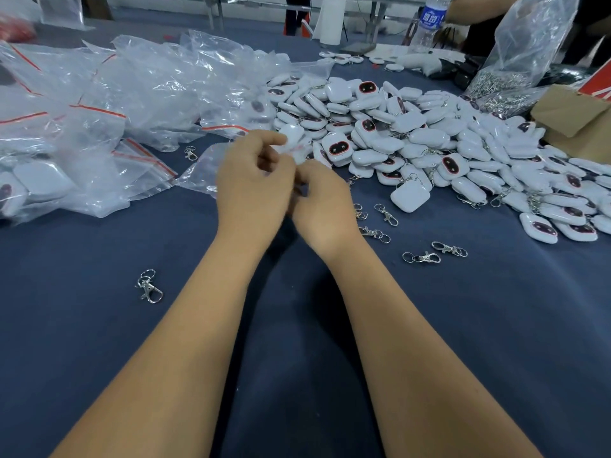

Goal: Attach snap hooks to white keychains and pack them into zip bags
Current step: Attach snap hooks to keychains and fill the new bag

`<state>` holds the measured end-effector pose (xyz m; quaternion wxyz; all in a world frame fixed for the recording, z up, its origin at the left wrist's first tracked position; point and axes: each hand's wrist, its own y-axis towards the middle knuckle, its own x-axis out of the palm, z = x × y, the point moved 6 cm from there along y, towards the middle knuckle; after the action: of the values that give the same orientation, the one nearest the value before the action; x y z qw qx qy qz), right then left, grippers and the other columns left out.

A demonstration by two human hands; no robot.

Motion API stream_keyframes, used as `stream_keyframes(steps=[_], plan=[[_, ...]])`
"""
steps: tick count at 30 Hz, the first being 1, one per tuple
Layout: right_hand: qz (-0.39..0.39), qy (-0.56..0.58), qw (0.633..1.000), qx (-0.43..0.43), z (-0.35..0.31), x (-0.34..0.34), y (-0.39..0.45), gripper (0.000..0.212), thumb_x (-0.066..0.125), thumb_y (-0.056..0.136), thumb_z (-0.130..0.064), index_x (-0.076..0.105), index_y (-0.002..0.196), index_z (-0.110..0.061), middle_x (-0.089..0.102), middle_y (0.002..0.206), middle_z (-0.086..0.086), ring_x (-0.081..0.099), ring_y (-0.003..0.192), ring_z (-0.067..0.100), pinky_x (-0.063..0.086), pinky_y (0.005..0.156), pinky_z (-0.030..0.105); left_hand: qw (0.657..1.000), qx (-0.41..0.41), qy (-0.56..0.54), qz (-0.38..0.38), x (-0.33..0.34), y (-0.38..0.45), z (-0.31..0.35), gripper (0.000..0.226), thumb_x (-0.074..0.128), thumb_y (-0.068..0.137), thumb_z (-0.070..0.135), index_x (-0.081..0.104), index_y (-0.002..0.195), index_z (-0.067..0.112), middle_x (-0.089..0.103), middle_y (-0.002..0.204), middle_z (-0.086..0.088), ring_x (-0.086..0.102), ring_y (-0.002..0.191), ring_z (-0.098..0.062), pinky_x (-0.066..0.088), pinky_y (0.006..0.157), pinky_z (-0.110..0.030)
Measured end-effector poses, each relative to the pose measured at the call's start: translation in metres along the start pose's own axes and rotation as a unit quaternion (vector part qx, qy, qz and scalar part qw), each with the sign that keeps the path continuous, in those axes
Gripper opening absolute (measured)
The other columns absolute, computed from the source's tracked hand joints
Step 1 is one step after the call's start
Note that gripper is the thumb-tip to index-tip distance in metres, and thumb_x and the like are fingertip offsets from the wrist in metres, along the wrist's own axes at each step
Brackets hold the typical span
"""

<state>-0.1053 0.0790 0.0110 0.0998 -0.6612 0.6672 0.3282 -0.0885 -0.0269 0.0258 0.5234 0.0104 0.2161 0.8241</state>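
Both the left hand (253, 190) and right hand (322, 201) pinch with curled fingers a clear zip bag (211, 166) holding a white keychain (292, 135), beside filled bags (43, 186).

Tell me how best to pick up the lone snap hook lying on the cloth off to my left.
Probably pinch the snap hook across its narrow middle, coming straight down from above. It lies flat on the blue cloth with its rings toward the far end and the clasp toward you, so the slim waist between them looks like the easiest place for a thumb and finger. Nothing crowds it.
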Motion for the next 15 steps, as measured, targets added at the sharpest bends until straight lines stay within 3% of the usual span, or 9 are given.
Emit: stream_keyframes(steps=[2, 3, 6, 8, 10, 12, 15], plan=[[-0.034, -0.093, 0.995, -0.001, 0.002, 0.004, 0.001, 0.02, 0.049, 0.09, -0.008, 0.067, 0.1, -0.009, 0.069, 0.105, 0.008, 0.061, 0.103, 0.031, 0.047, 0.091, 0.043, 0.996, -0.029, 0.019, -0.082, 0.017, -0.005, -0.005, 0.021, 0.058, 0.093, 0.026, 0.064, 0.112, 0.026, 0.062, 0.103, 0.006, 0.06, 0.093, -0.006, 0.049, 0.087, -0.024], [-0.043, -0.143, 0.989, 0.001, 0.005, 0.005, 0.001, 0.017, 0.046, 0.091, -0.01, 0.063, 0.09, -0.011, 0.069, 0.104, 0.008, 0.059, 0.103, 0.032, 0.044, 0.088, 0.039, 0.992, -0.049, 0.026, -0.111, 0.022, -0.006, -0.007, 0.017, 0.054, 0.096, 0.03, 0.064, 0.109, 0.025, 0.062, 0.103, 0.006, 0.059, 0.095, -0.007, 0.048, 0.089, -0.027], [-0.041, -0.212, 0.976, -0.003, 0.005, 0.002, -0.001, 0.024, 0.043, 0.089, -0.009, 0.042, 0.068, -0.02, 0.067, 0.096, 0.009, 0.055, 0.098, 0.034, 0.031, 0.076, 0.036, 0.986, -0.07, 0.068, -0.134, 0.024, -0.007, -0.013, 0.035, 0.04, 0.102, 0.032, 0.051, 0.07, 0.02, 0.055, 0.075, 0.005, 0.05, 0.073, -0.012, 0.04, 0.072, -0.033], [-0.033, -0.213, 0.976, -0.003, 0.001, -0.001, -0.001, 0.018, 0.044, 0.09, -0.011, 0.054, 0.078, -0.021, 0.067, 0.098, 0.004, 0.056, 0.1, 0.031, 0.035, 0.081, 0.038, 0.983, -0.049, 0.122, -0.13, 0.022, -0.005, -0.012, 0.04, 0.034, 0.103, 0.032, 0.049, 0.068, 0.02, 0.058, 0.079, -0.005, 0.052, 0.079, -0.022, 0.04, 0.073, -0.037], [0.011, -0.196, 0.98, 0.014, 0.002, -0.01, 0.0, 0.026, 0.048, 0.09, -0.016, 0.064, 0.109, -0.024, 0.068, 0.108, 0.0, 0.056, 0.109, 0.026, 0.038, 0.093, 0.039, 0.969, -0.017, 0.213, -0.123, 0.02, -0.002, -0.014, 0.037, 0.033, 0.104, 0.029, 0.061, 0.09, 0.011, 0.064, 0.1, -0.018, 0.055, 0.099, -0.035, 0.042, 0.087, -0.042], [0.087, -0.19, 0.976, 0.056, 0.007, -0.026, 0.001, 0.046, 0.052, 0.087, -0.02, 0.052, 0.133, -0.022, 0.063, 0.121, 0.002, 0.052, 0.118, 0.026, 0.036, 0.101, 0.041, 0.933, -0.007, 0.333, -0.137, 0.019, 0.001, -0.022, 0.035, 0.034, 0.103, 0.025, 0.058, 0.117, 0.004, 0.058, 0.126, -0.023, 0.049, 0.119, -0.036, 0.035, 0.102, -0.041], [0.164, -0.245, 0.943, 0.155, 0.028, -0.051, -0.002, 0.058, 0.056, 0.085, -0.027, 0.042, 0.139, -0.014, 0.046, 0.14, 0.01, 0.037, 0.132, 0.031, 0.026, 0.107, 0.044, 0.88, -0.05, 0.452, -0.139, 0.009, 0.005, -0.039, 0.047, 0.04, 0.097, 0.028, 0.047, 0.137, 0.005, 0.03, 0.154, -0.021, 0.022, 0.144, -0.034, 0.015, 0.118, -0.041]])
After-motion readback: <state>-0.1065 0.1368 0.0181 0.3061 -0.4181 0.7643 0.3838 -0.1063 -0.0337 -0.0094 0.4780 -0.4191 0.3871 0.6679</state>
